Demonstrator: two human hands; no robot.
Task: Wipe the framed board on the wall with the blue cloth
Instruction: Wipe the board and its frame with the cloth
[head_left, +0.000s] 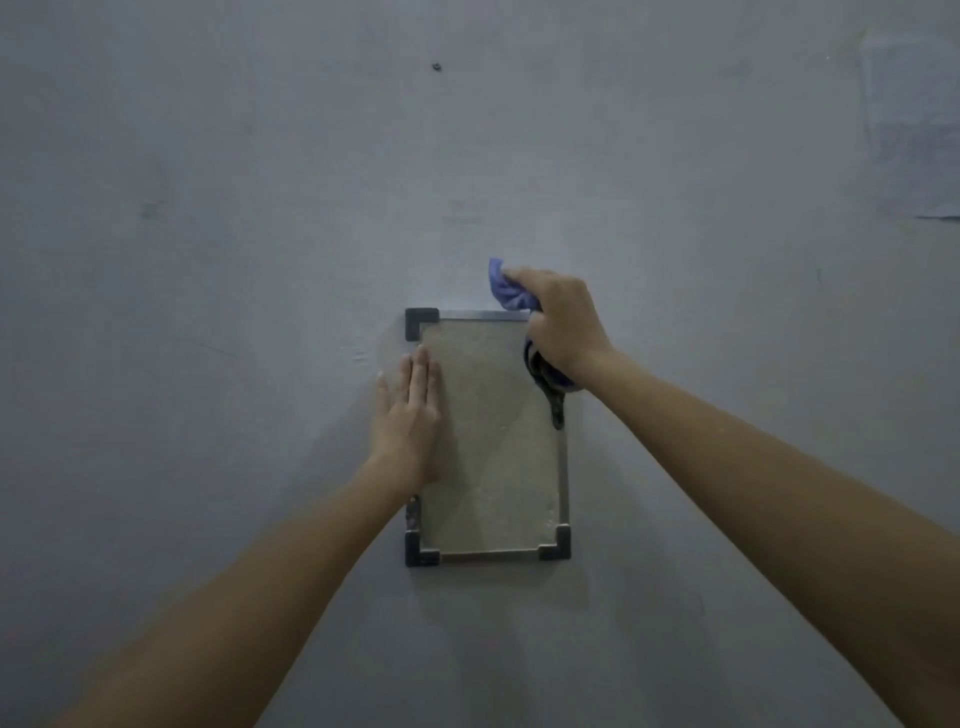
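Note:
A small upright framed board (493, 457) hangs on the grey wall, with a pale speckled face, a thin metal rim and dark corner pieces. My right hand (561, 322) is shut on a bunched blue cloth (506, 291) and presses it at the board's top right corner. That corner is hidden by the hand, and a dark tail of cloth hangs down the right rim. My left hand (410, 421) lies flat with fingers together on the board's left edge, partly on the wall.
The grey wall (208, 260) fills the view. A small dark hole or nail mark (436, 66) sits high above the board. A paler patch (914, 130) shows at the upper right edge.

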